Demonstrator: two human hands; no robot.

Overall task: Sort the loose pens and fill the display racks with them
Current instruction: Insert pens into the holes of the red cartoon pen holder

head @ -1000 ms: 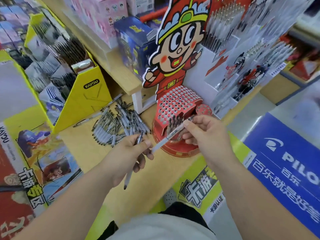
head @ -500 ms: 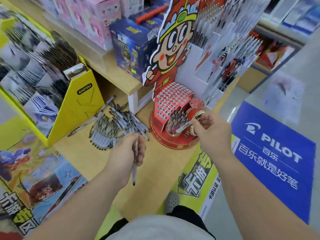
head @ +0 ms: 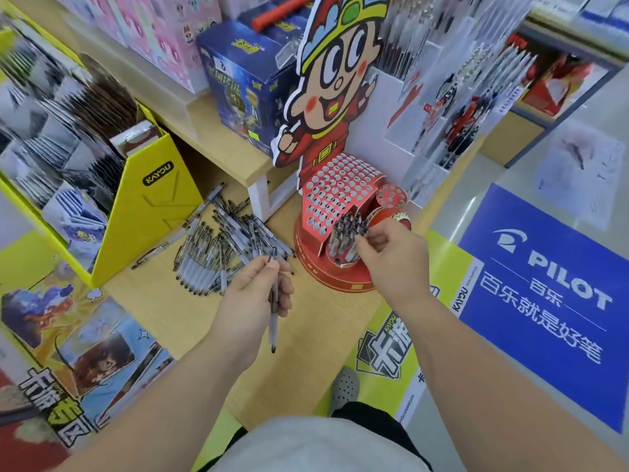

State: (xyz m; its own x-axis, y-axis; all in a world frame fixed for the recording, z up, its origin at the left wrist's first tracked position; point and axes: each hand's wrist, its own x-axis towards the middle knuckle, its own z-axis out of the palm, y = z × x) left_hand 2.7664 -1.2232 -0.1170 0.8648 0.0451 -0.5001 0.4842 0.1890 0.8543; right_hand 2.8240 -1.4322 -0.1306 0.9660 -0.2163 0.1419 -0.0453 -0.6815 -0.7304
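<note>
1 pen is pinched in the left hand grip. The right hand grip is curled at racked pens in the red rack; a pinch cannot be confirmed. Loose pens lie blurred on the desk.
</note>
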